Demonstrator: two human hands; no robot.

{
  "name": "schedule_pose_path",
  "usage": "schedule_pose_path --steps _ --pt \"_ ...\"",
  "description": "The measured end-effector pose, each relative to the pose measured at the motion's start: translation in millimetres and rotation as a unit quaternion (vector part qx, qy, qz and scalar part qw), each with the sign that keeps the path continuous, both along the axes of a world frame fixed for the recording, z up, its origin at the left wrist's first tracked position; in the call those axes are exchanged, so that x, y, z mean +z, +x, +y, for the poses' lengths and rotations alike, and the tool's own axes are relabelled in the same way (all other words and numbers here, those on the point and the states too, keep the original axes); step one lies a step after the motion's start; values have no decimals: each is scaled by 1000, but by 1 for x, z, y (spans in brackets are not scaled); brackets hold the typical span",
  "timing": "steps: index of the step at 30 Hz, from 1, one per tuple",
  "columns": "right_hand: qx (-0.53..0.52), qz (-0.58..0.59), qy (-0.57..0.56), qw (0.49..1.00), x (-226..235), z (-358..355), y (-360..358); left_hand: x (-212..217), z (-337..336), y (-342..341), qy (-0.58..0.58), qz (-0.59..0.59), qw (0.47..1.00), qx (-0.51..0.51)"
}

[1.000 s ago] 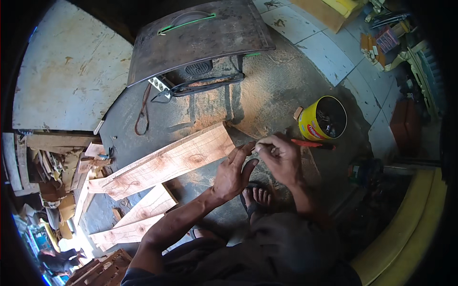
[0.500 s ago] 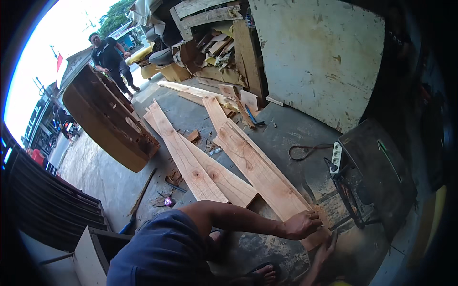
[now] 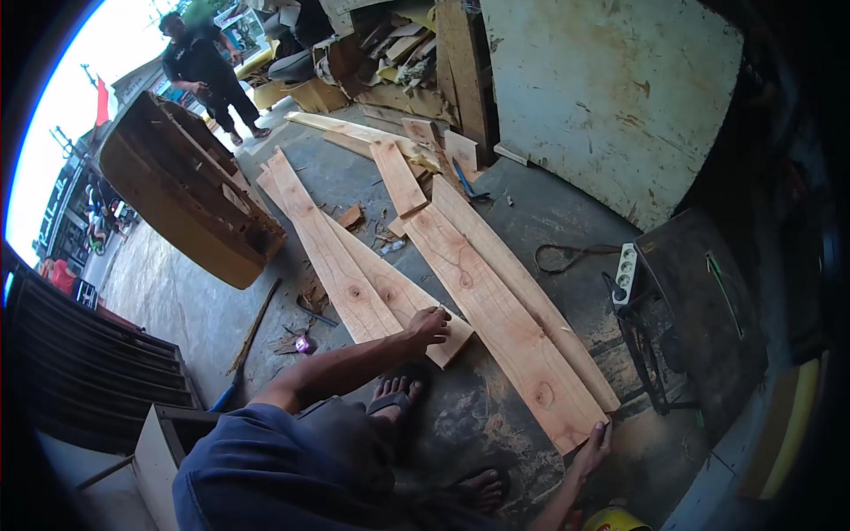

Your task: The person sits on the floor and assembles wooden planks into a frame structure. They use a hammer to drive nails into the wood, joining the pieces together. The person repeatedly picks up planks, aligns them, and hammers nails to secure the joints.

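Note:
My right hand (image 3: 591, 449) grips the near right corner of a long pale wooden board (image 3: 496, 310), its fingers at the board's end. A second, narrower board (image 3: 540, 310) lies along its right side, partly covered by it. My left hand (image 3: 428, 326) hovers over or rests on the near end of another plank (image 3: 412, 305); which of the two I cannot tell. Its fingers are curled in, and what they hold, if anything, is too small to make out. One more plank (image 3: 323, 243) crosses that one on the left.
A white power strip (image 3: 626, 276) with a cable lies right of the boards, beside a dark panel (image 3: 699, 310). An upturned brown furniture frame (image 3: 168, 195) stands at left. Pry bar (image 3: 465, 180), purple roll (image 3: 304, 343) and wood scraps lie around. A person (image 3: 208, 75) stands at the back.
My left hand has left the near end of the long board and moved left to the plank. That long board now sits apart from the narrower one. The person at the back has come closer.

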State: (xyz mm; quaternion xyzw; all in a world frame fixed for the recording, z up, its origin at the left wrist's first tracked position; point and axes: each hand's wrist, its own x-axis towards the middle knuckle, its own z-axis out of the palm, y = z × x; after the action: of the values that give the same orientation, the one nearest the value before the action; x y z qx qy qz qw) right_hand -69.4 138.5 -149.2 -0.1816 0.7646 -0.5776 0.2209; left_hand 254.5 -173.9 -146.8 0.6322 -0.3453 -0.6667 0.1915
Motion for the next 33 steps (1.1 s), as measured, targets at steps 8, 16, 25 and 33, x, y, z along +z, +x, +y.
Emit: schedule_pose_path --steps 8,16,25,33 --pt "-3 -48 16 999 9 18 -4 -7 16 -40 45 115 992 23" --pt "50 -83 -64 993 60 26 47 1 12 -30 124 188 960 168" --pt "99 -52 -125 986 127 27 78 15 25 -28 102 193 920 325" --pt "474 129 -184 852 232 -52 73 13 -32 49 165 377 881 235"
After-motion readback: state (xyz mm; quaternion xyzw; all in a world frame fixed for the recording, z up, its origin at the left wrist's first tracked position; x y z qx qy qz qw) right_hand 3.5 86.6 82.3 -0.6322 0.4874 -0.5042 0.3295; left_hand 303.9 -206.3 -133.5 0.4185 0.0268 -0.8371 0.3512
